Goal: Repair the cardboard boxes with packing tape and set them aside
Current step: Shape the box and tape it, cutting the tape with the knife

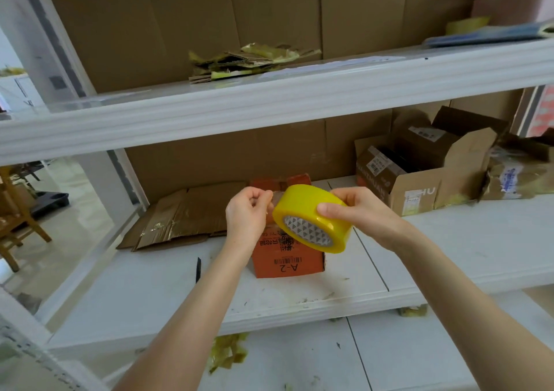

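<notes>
Tape roll (311,221), one; orange box (287,266), one

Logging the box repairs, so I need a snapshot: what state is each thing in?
Tape roll: held in the air.
Right hand: grips the tape roll.
Left hand: fingers pinch the tape's loose end.
Orange box: standing on the shelf, label upside down.
Flattened cardboard: lying flat on the shelf.
Brown box: open, flaps up.
Crumpled box: crushed, far right.
</notes>
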